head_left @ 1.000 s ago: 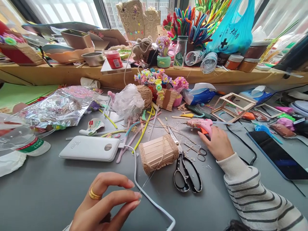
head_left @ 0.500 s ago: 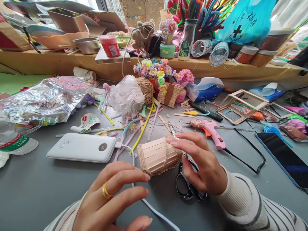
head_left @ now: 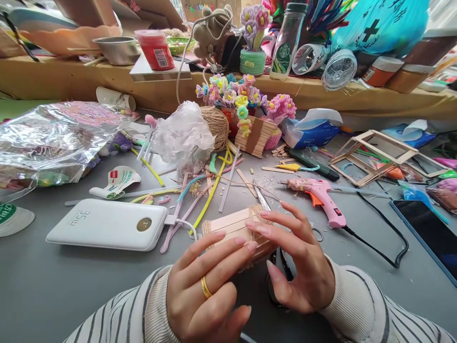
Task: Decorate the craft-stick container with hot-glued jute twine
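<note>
A small barrel (head_left: 228, 221) made of wooden craft sticks lies on its side on the grey table, with twine wrapped round its ends and a strand across its middle. My left hand (head_left: 210, 281), wearing a gold ring, rests stretched fingers over the barrel's near left side. The fingertips of my right hand (head_left: 300, 259) touch its right part from above, thumb held apart below. Black-handled scissors (head_left: 263, 196) lie partly under the barrel and my right hand, their blades pointing away. The barrel's near side is largely hidden by my fingers.
A pink glue gun (head_left: 323, 197) lies to the right, its black cord curling near a phone (head_left: 428, 238). At left are a white power bank (head_left: 107, 226) and its cable. Behind stand a twine ball (head_left: 216, 126), craft-stick bundle (head_left: 256, 136) and stick frame (head_left: 374, 155).
My left hand has moved right and forward onto the barrel. My right fingers remain at its right part. The camera view has shifted slightly, and the barrel is now more covered.
</note>
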Tool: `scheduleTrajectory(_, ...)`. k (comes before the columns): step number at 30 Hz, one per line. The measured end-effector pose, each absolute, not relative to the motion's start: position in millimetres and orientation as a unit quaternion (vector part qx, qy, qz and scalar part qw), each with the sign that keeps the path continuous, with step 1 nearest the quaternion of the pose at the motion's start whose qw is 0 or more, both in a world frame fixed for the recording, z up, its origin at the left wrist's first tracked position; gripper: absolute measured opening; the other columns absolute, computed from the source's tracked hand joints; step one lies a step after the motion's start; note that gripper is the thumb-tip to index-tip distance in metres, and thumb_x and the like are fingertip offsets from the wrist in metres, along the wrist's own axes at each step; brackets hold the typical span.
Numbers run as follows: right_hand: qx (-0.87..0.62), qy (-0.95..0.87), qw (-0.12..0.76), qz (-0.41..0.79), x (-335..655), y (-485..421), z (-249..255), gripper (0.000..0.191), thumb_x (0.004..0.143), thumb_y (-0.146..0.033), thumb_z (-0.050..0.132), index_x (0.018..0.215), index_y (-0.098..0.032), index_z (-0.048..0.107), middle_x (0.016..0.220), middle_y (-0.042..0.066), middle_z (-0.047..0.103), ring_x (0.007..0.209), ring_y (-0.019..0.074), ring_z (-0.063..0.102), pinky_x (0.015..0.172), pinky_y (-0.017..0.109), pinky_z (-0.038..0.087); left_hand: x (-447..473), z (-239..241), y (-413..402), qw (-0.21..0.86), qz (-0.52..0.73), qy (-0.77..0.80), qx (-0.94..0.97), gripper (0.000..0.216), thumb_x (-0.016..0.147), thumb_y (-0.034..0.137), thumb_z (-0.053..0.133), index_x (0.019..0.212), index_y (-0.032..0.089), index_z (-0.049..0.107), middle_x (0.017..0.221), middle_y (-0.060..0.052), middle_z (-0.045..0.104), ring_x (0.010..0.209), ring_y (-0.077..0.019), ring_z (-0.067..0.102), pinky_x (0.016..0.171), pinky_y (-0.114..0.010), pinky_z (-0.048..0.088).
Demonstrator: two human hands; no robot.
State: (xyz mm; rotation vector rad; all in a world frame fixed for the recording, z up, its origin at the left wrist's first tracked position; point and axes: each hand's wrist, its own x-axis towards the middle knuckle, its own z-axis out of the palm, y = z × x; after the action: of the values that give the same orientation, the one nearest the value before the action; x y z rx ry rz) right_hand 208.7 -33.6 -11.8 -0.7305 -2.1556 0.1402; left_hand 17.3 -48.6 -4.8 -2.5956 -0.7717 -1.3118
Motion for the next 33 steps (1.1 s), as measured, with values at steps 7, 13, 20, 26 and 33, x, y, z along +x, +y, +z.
scheduleTrajectory(7, -0.295, -0.856, 0.419, 0.064, 208.9, -33.5, -14.0, 0.058, 0.062, -0.011, 0.048, 0.12, -0.01, 0.039, 0.11, 0.009, 0.062, 0.111, 0.0244, 0.047, 0.1, 0.054, 0.027, 16.2, -7.1, -46.1, 0.035, -0.423, -0.241, -0.873, 0.029, 0.084, 0.019, 0.042, 0.055, 0.016, 0.045, 0.082, -0.015, 0.071, 0.1, -0.0213, 0.061, 0.084, -0.042, 0.052)
scheduleTrajectory(13, -0.293, -0.858, 0.418, 0.064, 209.1, -33.3, -14.8, 0.057, 0.063, -0.011, 0.048, 0.119, -0.01, 0.039, 0.11, 0.01, 0.062, 0.111, 0.0243, 0.047, 0.1, 0.055, 0.027, 16.8, -8.2, -45.6, 0.033, -0.437, -0.236, -0.867, 0.023, 0.082, 0.017, 0.044, 0.059, 0.015, 0.045, 0.08, -0.015, 0.071, 0.097, -0.0221, 0.062, 0.083, -0.043, 0.053)
scheduleTrajectory(20, -0.301, -0.855, 0.417, 0.068, 209.0, -32.8, -16.6, 0.058, 0.063, -0.013, 0.048, 0.12, -0.011, 0.038, 0.109, 0.009, 0.062, 0.111, 0.024, 0.048, 0.101, 0.054, 0.027, 17.6, -7.9, -45.8, 0.035, -0.441, -0.235, -0.866, 0.018, 0.081, 0.018, 0.045, 0.063, 0.015, 0.045, 0.082, -0.013, 0.071, 0.098, -0.0211, 0.062, 0.082, -0.042, 0.053)
scheduleTrajectory(26, -0.304, -0.856, 0.413, 0.069, 208.8, -34.0, -17.0, 0.059, 0.063, -0.014, 0.048, 0.121, -0.012, 0.037, 0.11, 0.009, 0.062, 0.111, 0.0242, 0.048, 0.101, 0.053, 0.026, 18.1, -9.1, -47.7, 0.034, -0.434, -0.237, -0.869, 0.02, 0.08, 0.018, 0.046, 0.061, 0.016, 0.046, 0.084, -0.011, 0.071, 0.099, -0.021, 0.061, 0.085, -0.043, 0.052)
scheduleTrajectory(33, -0.303, -0.857, 0.412, 0.065, 208.8, -33.8, -17.1, 0.059, 0.063, -0.014, 0.048, 0.121, -0.011, 0.038, 0.11, 0.009, 0.062, 0.111, 0.0243, 0.048, 0.1, 0.053, 0.027, 17.3, -6.9, -46.3, 0.043, -0.46, -0.235, -0.855, 0.015, 0.081, 0.016, 0.045, 0.066, 0.016, 0.043, 0.076, -0.009, 0.072, 0.097, -0.0168, 0.062, 0.082, -0.041, 0.055)
